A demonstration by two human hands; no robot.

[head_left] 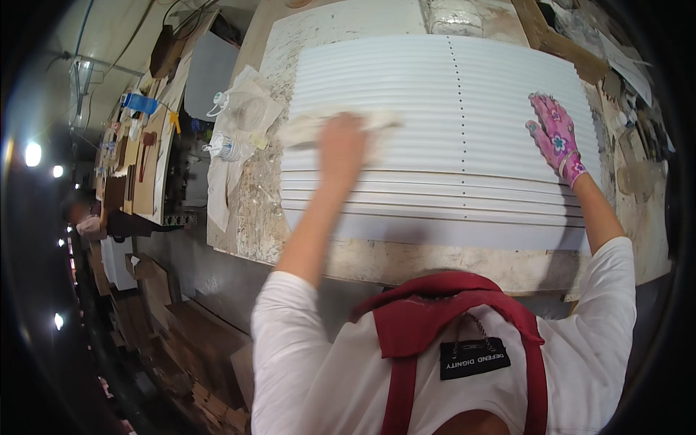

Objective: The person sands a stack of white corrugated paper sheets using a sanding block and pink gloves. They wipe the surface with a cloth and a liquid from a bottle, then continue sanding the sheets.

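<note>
Beneath both hands lies a wide white ribbed panel (406, 87), seemingly made of long strips laid side by side, with a row of dark dots running across them. Thin brown lines show between the strips nearest me. My left hand (344, 141), bare and smeared by motion, presses a cream cloth (301, 130) on the panel's left part. The cloth spreads out on both sides of that hand. My right hand (557, 134), in a pink flowered glove, rests flat on the panel's right part with its fingers stretched, holding nothing.
The panel lies on a stained worktable (250, 232). At its left, a clear plastic bottle (226, 148) and a white-capped container (220, 101) sit on crumpled sheeting. Wooden boards (562, 43) edge the far right. A person (90, 225) stands far left, near another bench (148, 185).
</note>
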